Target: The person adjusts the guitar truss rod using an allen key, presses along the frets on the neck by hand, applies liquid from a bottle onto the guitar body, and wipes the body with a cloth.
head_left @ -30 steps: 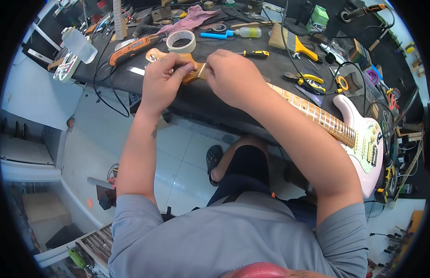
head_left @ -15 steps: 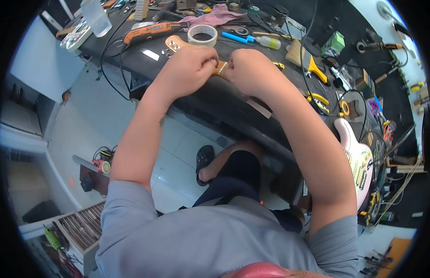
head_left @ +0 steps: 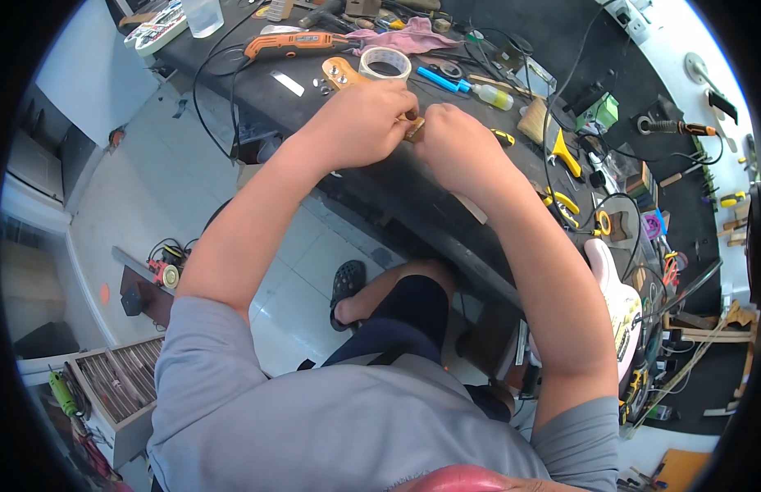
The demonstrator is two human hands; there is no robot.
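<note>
A pink electric guitar [head_left: 622,303] lies along the bench, its body at the right partly behind my right forearm. Its wooden headstock [head_left: 338,72] shows tuner posts beyond my left hand [head_left: 364,123]. That hand is closed, with the fingertips pinched together at the nut end of the neck [head_left: 415,129]; anything between them is too small to make out. Close beside it, my right hand [head_left: 458,148] is curled closed over the neck, and its fingertips are hidden. Just past the headstock rests a roll of masking tape [head_left: 385,54].
An orange rotary tool [head_left: 298,43], metal strip [head_left: 288,83], pink cloth [head_left: 409,37], blue marker [head_left: 442,79], small bottle [head_left: 493,97], yellow-handled brush [head_left: 566,156] and pliers [head_left: 562,207] lie on the dark bench [head_left: 380,193]. Cables loop around the tools. A slotted drawer [head_left: 122,381] stands lower left.
The view has shifted, so the bench items appear displaced. My left hand has turned from a visible thumb-and-finger pinch to back-side up. Both hands remain at the headstock end of the neck.
</note>
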